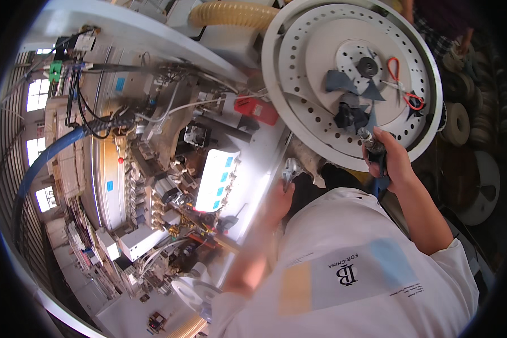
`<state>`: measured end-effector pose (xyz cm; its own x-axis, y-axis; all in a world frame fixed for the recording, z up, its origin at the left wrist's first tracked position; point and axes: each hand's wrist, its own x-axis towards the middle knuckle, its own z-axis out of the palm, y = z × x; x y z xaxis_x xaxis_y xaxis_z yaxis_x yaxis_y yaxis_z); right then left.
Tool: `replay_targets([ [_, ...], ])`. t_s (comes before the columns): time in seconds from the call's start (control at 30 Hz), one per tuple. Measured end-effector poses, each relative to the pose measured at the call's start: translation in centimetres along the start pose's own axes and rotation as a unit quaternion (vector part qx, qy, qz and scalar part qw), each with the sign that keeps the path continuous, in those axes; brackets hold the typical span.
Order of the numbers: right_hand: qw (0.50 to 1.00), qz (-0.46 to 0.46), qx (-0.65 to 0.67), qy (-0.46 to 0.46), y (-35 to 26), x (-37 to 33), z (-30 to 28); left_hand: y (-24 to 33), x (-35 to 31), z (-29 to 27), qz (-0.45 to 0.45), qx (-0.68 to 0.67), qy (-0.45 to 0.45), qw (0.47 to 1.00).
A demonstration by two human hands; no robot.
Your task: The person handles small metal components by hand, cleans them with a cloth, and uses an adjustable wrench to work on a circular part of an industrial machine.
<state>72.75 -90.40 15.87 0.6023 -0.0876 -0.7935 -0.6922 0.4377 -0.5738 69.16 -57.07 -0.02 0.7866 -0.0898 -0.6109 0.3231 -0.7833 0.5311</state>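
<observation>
My right hand (396,163) is closed around a dark-handled tool with a ridged metal end (368,137), whose exact kind I cannot make out. It is at the near rim of a round white machine table (273,73) with rings of holes. Dark grey scraps (341,81) and a crumpled black piece (352,115) lie on the table, close to the tool's tip. Red-handled scissors (400,84) rest to their right. My left hand (279,200) is low by the bench edge, beside a light grey object (291,169). Its fingers are blurred and partly hidden.
On the left stands a long machine bench with clamps, cables and a white panel with blue labels (217,180). A red box (256,109) sits near the round table. A ribbed yellow hose (234,15) runs behind. Rolls (456,124) and another person (442,22) are at right.
</observation>
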Motion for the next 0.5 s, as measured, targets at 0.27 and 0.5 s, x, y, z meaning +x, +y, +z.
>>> replay_targets([
  [0.27,0.995,0.095,0.022,0.002,4.7,3.0,7.2,-19.8,4.7,4.8,-0.127,0.035,0.094,0.987],
  [0.5,0.991,0.132,0.025,-0.005,7.8,5.7,12.9,-31.7,15.0,5.5,-0.163,0.135,0.102,0.972],
])
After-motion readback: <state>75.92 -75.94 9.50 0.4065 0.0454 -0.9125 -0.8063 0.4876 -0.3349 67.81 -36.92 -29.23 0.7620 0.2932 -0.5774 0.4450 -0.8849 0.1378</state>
